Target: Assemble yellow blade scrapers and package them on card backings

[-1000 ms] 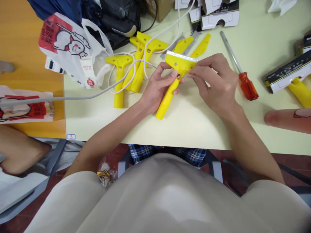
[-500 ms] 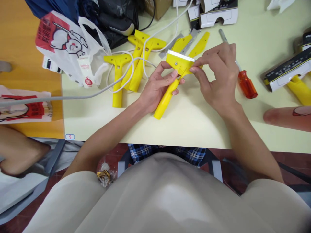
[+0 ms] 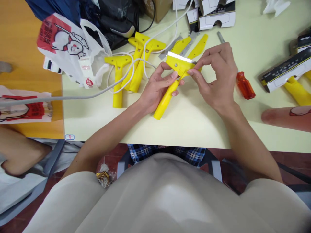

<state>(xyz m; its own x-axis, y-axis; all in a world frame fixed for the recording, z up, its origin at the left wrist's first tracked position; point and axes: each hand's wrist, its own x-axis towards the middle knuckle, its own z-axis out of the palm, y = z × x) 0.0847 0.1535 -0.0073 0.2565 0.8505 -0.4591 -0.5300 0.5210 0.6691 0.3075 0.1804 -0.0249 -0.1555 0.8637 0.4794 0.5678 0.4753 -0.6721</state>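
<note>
The left hand (image 3: pixel 156 85) is curled closed around a yellow plastic scraper with a broad head and a round handle (image 3: pixel 180 66), gripping it at the neck with the thumb pressed across the front. The scraper is raised above the near part of the pale green tabletop (image 3: pixel 189 126), tilted so its handle runs down toward the left. A shiny metal strip (image 3: pixel 181 57) lines the top edge of the head, and a small silver screw (image 3: pixel 176 65) sits in its left half.

The right hand (image 3: pixel 217 77) has thumb and forefinger drawn close together at the right end of the head — whether anything small is pinched between the tips cannot be told — while its other fingers are bent.

Just beside the right hand lies a screwdriver with a translucent red-orange handle (image 3: pixel 245 85), its shaft partly hidden behind the hand. Beyond the scraper are a loose flat yellow plastic plate (image 3: pixel 198 47) and thin grey strips (image 3: pixel 190 43). To the left lie three yellow T-shaped plastic handles (image 3: pixel 118 81), two of them close together — a greyish-white cable (image 3: pixel 97 95) loops over them, near a white plastic bag with red print (image 3: pixel 69 42).
</note>
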